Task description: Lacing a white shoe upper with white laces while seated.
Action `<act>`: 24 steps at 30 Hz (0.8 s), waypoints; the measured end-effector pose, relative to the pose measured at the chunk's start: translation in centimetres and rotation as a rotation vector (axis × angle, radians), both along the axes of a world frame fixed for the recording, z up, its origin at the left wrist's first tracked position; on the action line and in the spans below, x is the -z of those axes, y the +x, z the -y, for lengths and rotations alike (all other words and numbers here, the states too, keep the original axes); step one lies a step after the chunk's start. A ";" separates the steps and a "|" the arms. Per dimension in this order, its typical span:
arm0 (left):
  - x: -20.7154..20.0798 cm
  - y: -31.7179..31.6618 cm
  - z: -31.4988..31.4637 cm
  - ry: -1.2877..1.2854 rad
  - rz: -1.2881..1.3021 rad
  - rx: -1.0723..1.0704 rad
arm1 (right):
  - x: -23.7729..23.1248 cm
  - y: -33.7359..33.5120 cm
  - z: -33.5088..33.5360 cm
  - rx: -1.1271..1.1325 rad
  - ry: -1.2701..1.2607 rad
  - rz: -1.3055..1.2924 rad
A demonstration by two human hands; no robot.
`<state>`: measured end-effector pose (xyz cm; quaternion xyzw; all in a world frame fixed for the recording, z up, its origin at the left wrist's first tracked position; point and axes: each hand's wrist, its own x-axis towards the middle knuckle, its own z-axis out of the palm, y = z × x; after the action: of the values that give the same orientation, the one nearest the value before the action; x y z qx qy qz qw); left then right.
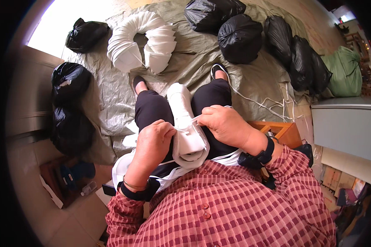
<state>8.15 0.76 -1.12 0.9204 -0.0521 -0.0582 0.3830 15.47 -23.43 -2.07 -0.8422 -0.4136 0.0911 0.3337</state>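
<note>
A long stack of nested white curved pieces (pixel 181 105) lies between my thighs, its near end against my belly. Across the top of it runs a thin white strip (pixel 190 122). My left hand (pixel 154 140) pinches one end of this strip just left of the stack. On the right, my right hand (pixel 224 123) grips the other end between thumb and fingers. The strip looks crossed or looped in the middle, though the exact shape is too small to tell. More white pieces (pixel 123 166) and loose strips lie by my left thigh, partly hidden by my forearm.
A ring-shaped bundle of similar white pieces (pixel 142 39) lies ahead on a grey-green tarpaulin (pixel 185 53). Black plastic bags (pixel 240 39) stand around it, with a green sack (pixel 343 73) far right. White cord (pixel 272 103) trails to a wooden frame (pixel 282 132) beside me.
</note>
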 end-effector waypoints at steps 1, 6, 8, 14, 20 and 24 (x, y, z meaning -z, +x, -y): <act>0.0 0.1 0.0 -0.006 -0.012 -0.005 | 0.0 0.1 -0.1 -0.027 -0.009 0.031; 0.1 0.1 0.5 0.014 -0.007 -0.005 | -0.8 0.7 -0.6 -0.154 -0.086 0.223; 0.2 -0.1 0.6 0.027 -0.021 -0.018 | -0.9 0.5 -0.5 -0.162 -0.095 0.206; 0.3 -0.7 0.8 0.064 -0.053 -0.056 | 0.4 -1.8 -0.9 0.070 -0.071 0.038; -0.3 -3.3 3.6 0.134 0.122 -0.250 | -1.6 -5.4 -1.8 0.292 -0.139 0.038; 1.1 -2.9 2.7 0.166 0.096 -0.240 | -0.6 -5.0 -1.7 0.348 -0.095 -0.027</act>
<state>5.23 -1.91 -2.21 0.9502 0.0453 0.0280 0.3070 10.42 -21.69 -1.47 -0.9145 -0.2526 0.0626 0.3097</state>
